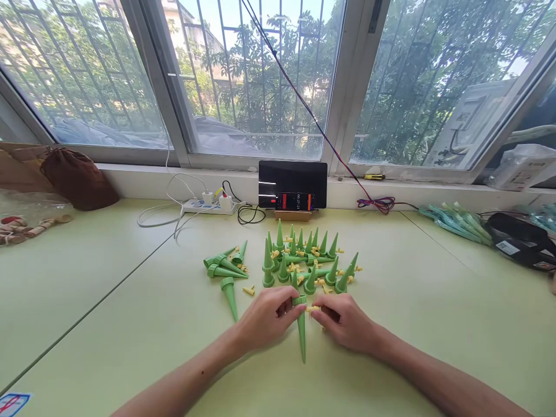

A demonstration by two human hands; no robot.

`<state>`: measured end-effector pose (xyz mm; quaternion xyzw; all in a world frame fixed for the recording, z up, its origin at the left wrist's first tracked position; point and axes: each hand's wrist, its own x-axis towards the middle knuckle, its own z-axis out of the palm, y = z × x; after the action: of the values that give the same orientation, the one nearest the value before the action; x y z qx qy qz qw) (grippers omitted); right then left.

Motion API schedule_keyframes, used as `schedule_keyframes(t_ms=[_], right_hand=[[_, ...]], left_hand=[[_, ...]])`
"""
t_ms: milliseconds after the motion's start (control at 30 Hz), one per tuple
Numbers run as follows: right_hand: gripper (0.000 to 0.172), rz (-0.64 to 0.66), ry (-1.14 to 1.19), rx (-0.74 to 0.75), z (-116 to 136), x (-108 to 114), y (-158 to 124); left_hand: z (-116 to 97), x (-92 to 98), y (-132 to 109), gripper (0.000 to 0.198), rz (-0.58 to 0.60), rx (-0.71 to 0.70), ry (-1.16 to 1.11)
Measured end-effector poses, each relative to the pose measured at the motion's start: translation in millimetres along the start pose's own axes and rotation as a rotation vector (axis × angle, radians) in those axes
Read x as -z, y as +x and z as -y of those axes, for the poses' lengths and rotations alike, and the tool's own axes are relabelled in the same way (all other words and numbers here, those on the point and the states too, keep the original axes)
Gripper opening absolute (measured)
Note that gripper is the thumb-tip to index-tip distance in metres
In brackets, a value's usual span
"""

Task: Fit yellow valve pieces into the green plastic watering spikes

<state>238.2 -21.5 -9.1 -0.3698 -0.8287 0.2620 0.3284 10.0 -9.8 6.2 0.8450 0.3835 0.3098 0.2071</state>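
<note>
Between thumb and fingers, my left hand [270,315] grips a green plastic spike [301,336] by its wide capped end, its tip pointing down toward me. Just right of that cap, my right hand [345,319] pinches a small pale yellow valve-like piece [311,309], whose far end is close to the cap; whether they touch I cannot tell. Beyond my hands, several green spikes [310,284] stand upright, with yellow pieces among them. To the left lies a loose heap of green spikes [226,266], one single spike [229,298] and a yellow piece [249,291].
A dark tablet [293,174] with a phone [295,201] showing a timer stands against the sill. A power strip [208,207] with cables sits left of it. Bundled tubes [456,223] and a black pouch [521,240] lie at right, a brown bag [80,176] at left.
</note>
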Motion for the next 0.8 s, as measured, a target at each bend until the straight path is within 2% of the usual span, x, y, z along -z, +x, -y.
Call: schedule_keyframes(t_ms=[100,400,567,800], right_hand=[[0.039,-0.001,-0.016,0.008,-2.2,-1.4,0.1],[0.047,-0.005,-0.007,-0.023,-0.7,-0.1,1.1],[0.025,-0.026,0.043,-0.048,0.5,0.3,-1.0],[0.026,-0.008,0.004,-0.010,1.9,0.6,-1.3]], left_hand=[[0.2,0.0,0.0,0.017,-0.011,-0.004,0.001],[-1.9,2.0,-0.3,0.018,-0.008,-0.002,-0.008],[-1.9,1.6,-0.1,0.021,-0.009,0.002,0.011],[-1.3,0.8,0.2,0.018,-0.016,-0.015,0.001]])
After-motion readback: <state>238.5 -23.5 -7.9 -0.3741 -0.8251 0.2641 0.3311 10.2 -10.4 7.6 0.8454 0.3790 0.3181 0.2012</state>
